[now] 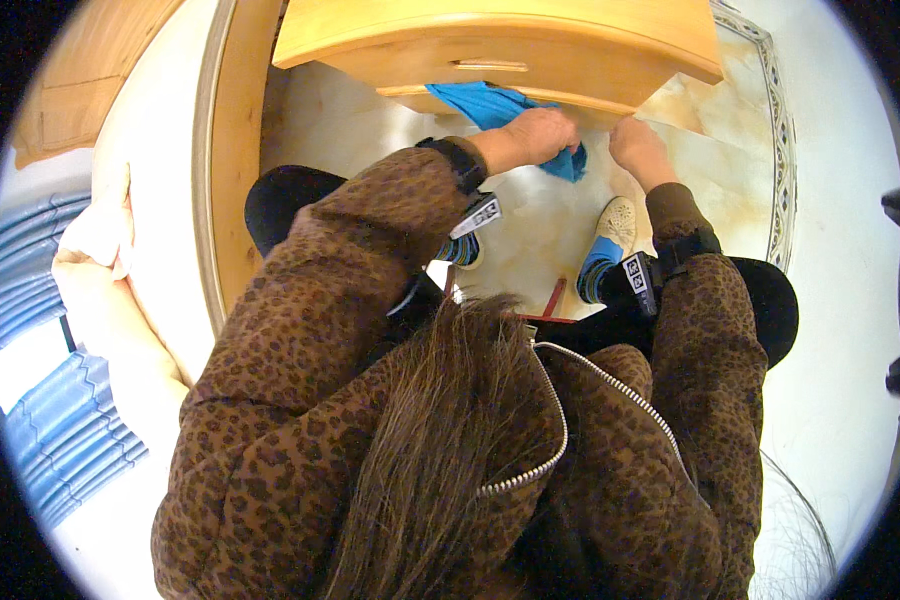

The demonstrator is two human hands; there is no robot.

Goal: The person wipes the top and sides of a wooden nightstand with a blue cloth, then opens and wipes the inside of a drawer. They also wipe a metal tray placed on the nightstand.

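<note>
My left hand (pixel 544 136) is closed on a blue cloth (pixel 480 103). The cloth stretches over the edge of the lower wooden drawer (pixel 600 103), and its loose end hangs below my fingers. My right hand (pixel 637 146) has curled fingers at the right corner of that lower drawer's edge. Whether it grips the wood is hidden by the back of the hand. The wooden nightstand (pixel 510 26) stands in front of me, with a slotted pull in its upper drawer front (pixel 420 67).
On the left is a bed with a wooden side rail (pixel 232 150) and rumpled white bedding (pixel 150 247). Blue pleated fabric (pixel 75 420) hangs beyond it. Below my hands are my feet in beige shoes (pixel 619 219) on a marbled tile floor (pixel 525 217). Red stool legs (pixel 555 296) show between them.
</note>
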